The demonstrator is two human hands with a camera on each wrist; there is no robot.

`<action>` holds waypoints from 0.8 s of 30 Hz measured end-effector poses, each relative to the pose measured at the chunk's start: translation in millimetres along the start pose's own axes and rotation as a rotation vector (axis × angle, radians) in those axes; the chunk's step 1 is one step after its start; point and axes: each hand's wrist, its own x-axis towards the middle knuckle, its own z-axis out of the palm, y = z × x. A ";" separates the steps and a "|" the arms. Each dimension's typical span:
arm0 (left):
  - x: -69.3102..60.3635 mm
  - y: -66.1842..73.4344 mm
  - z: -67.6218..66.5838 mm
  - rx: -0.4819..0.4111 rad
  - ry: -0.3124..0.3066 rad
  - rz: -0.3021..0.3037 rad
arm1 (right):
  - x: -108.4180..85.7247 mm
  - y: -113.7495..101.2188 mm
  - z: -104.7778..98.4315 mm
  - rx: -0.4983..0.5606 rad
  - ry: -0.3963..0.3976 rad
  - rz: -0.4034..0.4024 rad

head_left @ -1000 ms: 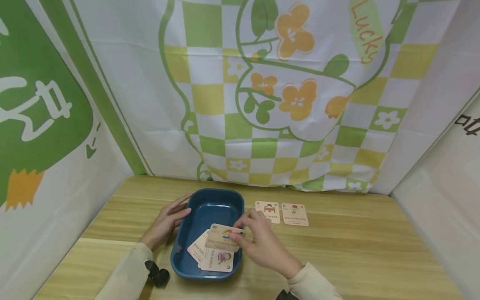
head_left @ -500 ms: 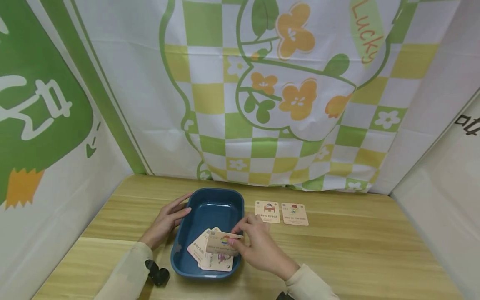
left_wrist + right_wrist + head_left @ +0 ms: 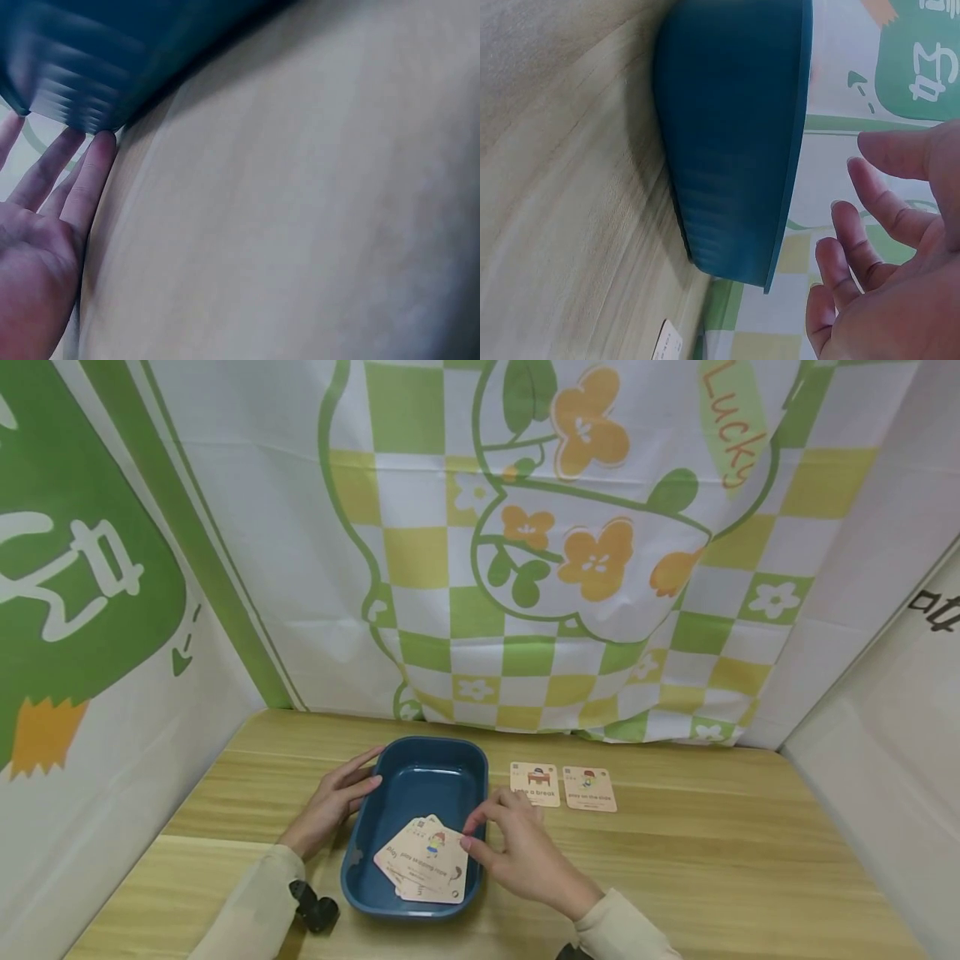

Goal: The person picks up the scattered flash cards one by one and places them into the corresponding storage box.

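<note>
A dark blue tray (image 3: 408, 750) sits on the wooden table, with several overlapping picture cards (image 3: 427, 864) at its near end. The top card shows a small figure and printed words. My left hand (image 3: 335, 802) rests against the tray's left side. In the left wrist view its fairly straight fingers (image 3: 86, 187) touch the tray wall. My right hand (image 3: 521, 847) hovers by the tray's right rim, thumb and index finger near the top card's corner. In the right wrist view my right hand (image 3: 900, 255) has slightly bent fingers spread apart, holding nothing.
Two cards lie side by side on the table (image 3: 697, 852) right of the tray: a "take a break" card (image 3: 535, 781), partly behind my right hand in the head view, and a "play on the slide" card (image 3: 590, 789). A patterned curtain (image 3: 562, 677) hangs behind the table.
The card that my right hand pinched above the tray now lies flat on the other cards, and the fingers have let go. My left hand stays in place.
</note>
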 end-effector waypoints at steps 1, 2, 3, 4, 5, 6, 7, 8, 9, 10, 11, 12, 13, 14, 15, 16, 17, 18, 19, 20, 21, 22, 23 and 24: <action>0.0 0.1 0.0 0.000 0.000 0.001 | -0.3 0.0 -0.7 -0.001 0.001 0.002; -0.1 0.2 0.0 -0.001 0.001 0.002 | -0.7 0.0 -1.4 -0.001 0.001 0.007; -0.1 0.2 0.0 -0.002 0.000 0.003 | -1.0 -0.1 -2.2 -0.004 0.002 0.012; 0.0 0.4 0.0 -0.004 -0.001 0.004 | -1.4 0.0 -3.0 -0.006 0.003 0.015; 0.0 0.4 0.1 -0.004 -0.001 0.005 | -1.9 0.2 -4.0 -0.008 0.005 0.020; 0.1 0.4 0.1 -0.006 -0.003 0.007 | -2.4 0.5 -4.8 -0.009 0.006 0.024; 0.3 0.3 0.2 -0.006 -0.003 0.007 | -3.0 0.9 -5.8 -0.011 0.008 0.024; 0.4 0.3 0.2 -0.006 -0.003 0.007 | -3.7 1.5 -6.7 -0.011 0.011 0.025; 0.5 0.2 0.2 -0.005 -0.002 0.007 | -4.5 2.0 -7.7 -0.013 0.015 0.024; 0.6 0.2 0.2 -0.004 -0.002 0.007 | -5.3 2.9 -8.6 -0.013 0.020 0.023; 0.7 0.1 0.2 -0.003 0.000 0.007 | -6.2 3.8 -9.6 -0.013 0.024 0.021; 0.8 0.1 0.3 -0.002 0.000 0.005 | -6.9 4.8 -10.4 -0.014 0.028 0.018; 0.9 0.1 0.3 -0.001 0.002 0.004 | -7.6 5.8 -11.3 -0.014 0.032 0.015; 0.9 0.2 0.2 0.001 0.003 0.004 | -8.3 6.9 -12.1 -0.012 0.034 0.014; 1.0 0.2 0.2 0.001 0.006 0.002 | -9.0 7.9 -13.0 -0.012 0.036 0.012; 1.0 0.4 0.2 0.001 0.008 0.001 | -9.5 8.9 -14.0 -0.010 0.039 0.013; 1.0 0.5 0.2 0.000 0.007 0.001 | -9.9 9.8 -15.1 -0.010 0.040 0.012; 1.1 0.5 0.0 0.001 0.004 0.002 | -10.4 10.6 -16.2 -0.009 0.041 0.012; 1.1 0.6 0.0 0.001 0.004 0.002 | -10.8 11.5 -17.3 -0.009 0.043 0.013; 1.0 0.7 0.0 0.000 0.005 0.003 | -11.3 12.4 -18.4 -0.012 0.046 0.016; 0.9 0.7 0.1 0.000 0.005 0.002 | -11.8 13.3 -19.6 -0.015 0.050 0.017; 0.7 0.7 0.0 0.002 0.002 0.003 | -12.4 14.1 -20.8 -0.019 0.054 0.017; 0.5 0.7 0.0 0.003 0.000 0.004 | -12.8 15.3 -21.9 -0.022 0.056 0.017; 0.3 0.8 0.1 0.004 0.000 0.004 | -13.5 16.5 -23.1 -0.023 0.059 0.019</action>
